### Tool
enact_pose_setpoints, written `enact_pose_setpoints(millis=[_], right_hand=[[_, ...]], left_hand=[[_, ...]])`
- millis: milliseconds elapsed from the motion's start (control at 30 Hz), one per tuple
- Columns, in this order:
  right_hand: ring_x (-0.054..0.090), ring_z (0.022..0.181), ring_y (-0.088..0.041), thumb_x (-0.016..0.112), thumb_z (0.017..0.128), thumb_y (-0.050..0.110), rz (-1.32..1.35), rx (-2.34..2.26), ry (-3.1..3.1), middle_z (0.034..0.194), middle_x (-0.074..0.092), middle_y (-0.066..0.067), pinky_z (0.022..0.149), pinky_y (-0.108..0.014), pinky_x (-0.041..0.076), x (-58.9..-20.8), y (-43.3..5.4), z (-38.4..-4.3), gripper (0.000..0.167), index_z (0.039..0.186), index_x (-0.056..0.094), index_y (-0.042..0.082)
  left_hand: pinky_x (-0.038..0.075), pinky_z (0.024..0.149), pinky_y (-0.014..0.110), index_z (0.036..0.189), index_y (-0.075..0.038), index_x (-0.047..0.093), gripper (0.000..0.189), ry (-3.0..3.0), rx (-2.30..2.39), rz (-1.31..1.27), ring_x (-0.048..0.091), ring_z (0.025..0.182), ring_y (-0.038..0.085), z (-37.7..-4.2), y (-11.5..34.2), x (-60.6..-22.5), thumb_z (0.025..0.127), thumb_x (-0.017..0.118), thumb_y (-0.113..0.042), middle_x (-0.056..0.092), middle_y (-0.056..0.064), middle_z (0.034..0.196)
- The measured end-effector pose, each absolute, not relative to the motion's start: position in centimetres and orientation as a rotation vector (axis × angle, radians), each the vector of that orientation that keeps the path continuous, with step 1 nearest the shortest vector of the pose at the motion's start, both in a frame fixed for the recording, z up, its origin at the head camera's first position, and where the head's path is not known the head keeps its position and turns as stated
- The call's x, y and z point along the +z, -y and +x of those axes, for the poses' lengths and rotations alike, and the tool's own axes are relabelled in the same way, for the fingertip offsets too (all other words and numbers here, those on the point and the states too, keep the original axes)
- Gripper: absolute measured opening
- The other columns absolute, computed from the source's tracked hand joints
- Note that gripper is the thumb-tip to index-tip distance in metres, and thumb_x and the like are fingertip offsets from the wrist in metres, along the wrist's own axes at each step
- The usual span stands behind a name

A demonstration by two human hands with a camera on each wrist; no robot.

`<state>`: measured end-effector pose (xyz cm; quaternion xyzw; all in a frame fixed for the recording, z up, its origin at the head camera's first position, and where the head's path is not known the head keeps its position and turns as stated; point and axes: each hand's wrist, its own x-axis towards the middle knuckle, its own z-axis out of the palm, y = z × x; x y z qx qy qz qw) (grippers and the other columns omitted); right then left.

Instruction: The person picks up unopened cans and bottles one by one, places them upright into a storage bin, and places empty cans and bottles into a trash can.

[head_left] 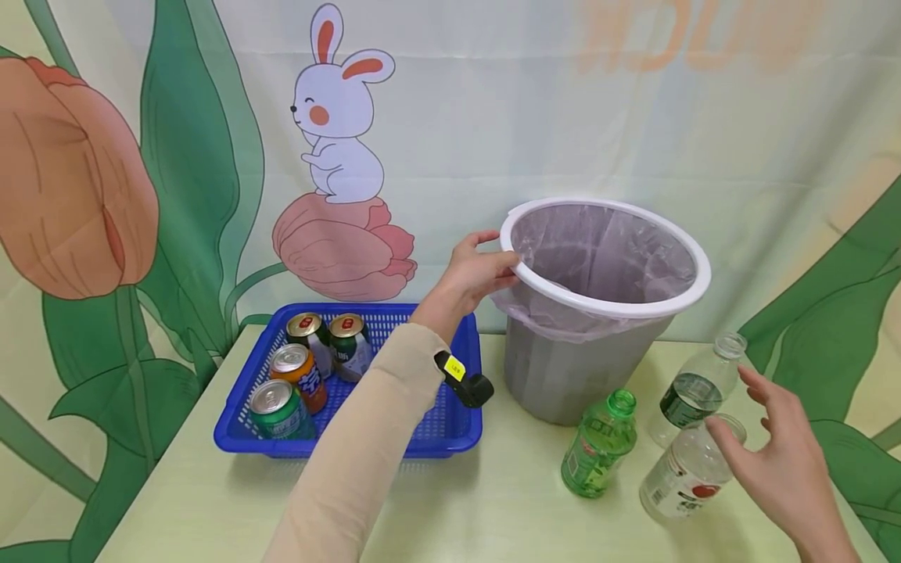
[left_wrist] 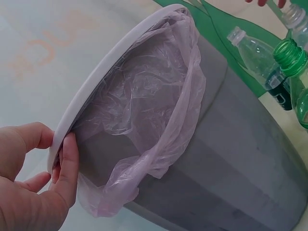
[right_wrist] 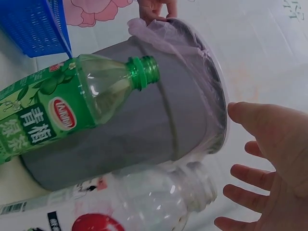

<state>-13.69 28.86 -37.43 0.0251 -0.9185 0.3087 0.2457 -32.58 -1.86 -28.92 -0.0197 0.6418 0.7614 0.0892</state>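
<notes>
Left hand (head_left: pixel 479 268) with pinch-grip on bin (head_left: pixel 559 363), right hand (head_left: pixel 784 446) loose; mouth upward, long axis seemingly upright.

The bin (head_left: pixel 563 371) is grey, its rim (head_left: pixel 612 310) white, liner (head_left: pixel 598 234) lilac, the basket (head_left: pixel 454 444) blue.

The head view is bright and evenly lit, its light soft and seemingly from above, with a faint shadow on the desk (head_left: pixel 521 500) along the front of the blue basket (head_left: pixel 352 448). Small glints sit on the can tops (head_left: pixel 307 323), and the inside of the gray bin (head_left: pixel 556 367) falls darker. Both wrist views are dimmer and flatter in contrast, with pale highlights on the liner (left_wrist: pixel 166 91) and green bottle (right_wrist: pixel 103 91); the orange lettering (head_left: pixel 704 31) looks washed out and soft-edged
</notes>
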Motion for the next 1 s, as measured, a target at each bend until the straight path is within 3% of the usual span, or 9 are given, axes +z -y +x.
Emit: enact_pose_setpoints(millis=[133,333,367,467,567,733,833,867,1000], right_hand=[[0.04,0.116,-0.045,0.063,0.086,0.025,-0.041,0.872,2.54,0.137,0.035,-0.025,0.083,-0.057,0.038,-38.3,-29.3,-13.4,0.074,0.147,0.022,0.013],[0.041,0.115,-0.047,0.065,0.084,0.02,-0.116,0.91,2.521,0.139,0.032,-0.024,0.077,-0.057,0.041,-40.0,-29.7,-12.9,0.081,0.148,0.016,0.01],[0.042,0.115,-0.047,0.066,0.084,0.019,-0.123,0.916,2.521,0.138,0.032,-0.024,0.076,-0.051,0.044,-40.2,-29.8,-12.9,0.083,0.148,0.015,0.011],[0.041,0.115,-0.05,0.067,0.083,0.017,-0.124,0.982,2.52,0.138,0.03,-0.027,0.075,-0.053,0.045,-41.2,-30.0,-12.7,0.088,0.148,0.009,0.011],[0.041,0.115,-0.049,0.068,0.082,0.016,-0.147,1.036,2.528,0.139,0.029,-0.026,0.072,-0.026,0.048,-42.2,-30.2,-12.6,0.092,0.149,0.004,0.013],[0.039,0.117,-0.048,0.07,0.081,0.014,-0.223,1.111,2.538,0.141,0.027,-0.025,0.066,-0.012,0.04,-44.0,-30.3,-12.3,0.1,0.148,-0.004,0.014],[0.036,0.119,-0.049,0.071,0.08,0.016,-0.263,1.168,2.545,0.143,0.024,-0.026,0.073,-0.033,0.048,-45.3,-30.2,-12.2,0.106,0.147,-0.012,0.015],[0.036,0.12,-0.049,0.071,0.08,0.016,-0.278,1.183,2.543,0.143,0.024,-0.026,0.073,-0.033,0.048,-45.6,-30.2,-12.1,0.108,0.147,-0.013,0.015],[0.034,0.121,-0.05,0.072,0.079,0.014,-0.301,1.236,2.533,0.143,0.022,-0.028,0.077,-0.053,0.046,-46.8,-30.1,-12.0,0.11,0.146,-0.015,0.014]], left_hand=[[0.056,0.073,0.029,0.131,-0.014,0.041,0.055,-1.906,2.262,-0.052,0.063,0.076,0.02,-32.5,1.7,-28.9,0.082,0.063,0.0,0.062,0.015,0.103],[0.056,0.072,0.029,0.131,-0.014,0.041,0.056,-1.903,2.264,-0.054,0.063,0.076,0.02,-32.5,1.6,-28.8,0.082,0.063,0.0,0.062,0.016,0.103],[0.056,0.072,0.029,0.132,-0.014,0.041,0.056,-1.903,2.264,-0.052,0.063,0.076,0.02,-32.5,1.6,-28.8,0.082,0.063,0.0,0.062,0.016,0.103],[0.056,0.072,0.029,0.132,-0.014,0.041,0.056,-1.9,2.265,-0.055,0.063,0.075,0.02,-32.6,1.8,-28.9,0.082,0.062,0.001,0.062,0.016,0.103],[0.056,0.072,0.029,0.133,-0.014,0.04,0.058,-1.891,2.276,-0.051,0.062,0.075,0.02,-32.6,2.0,-29.1,0.082,0.062,0.002,0.062,0.017,0.104],[0.056,0.072,0.029,0.133,-0.013,0.04,0.059,-1.883,2.29,-0.031,0.063,0.075,0.019,-32.6,2.0,-29.1,0.081,0.061,0.003,0.063,0.017,0.104],[0.056,0.073,0.03,0.133,-0.014,0.04,0.059,-1.885,2.285,-0.029,0.063,0.076,0.02,-32.6,1.9,-29.1,0.081,0.061,0.002,0.063,0.017,0.104],[0.056,0.073,0.03,0.133,-0.014,0.04,0.059,-1.885,2.284,-0.031,0.063,0.076,0.02,-32.6,1.9,-29.1,0.081,0.062,0.002,0.063,0.017,0.104],[0.056,0.073,0.03,0.133,-0.014,0.04,0.058,-1.891,2.282,-0.033,0.063,0.076,0.02,-32.6,1.8,-29.1,0.081,0.062,0.002,0.063,0.017,0.104]])
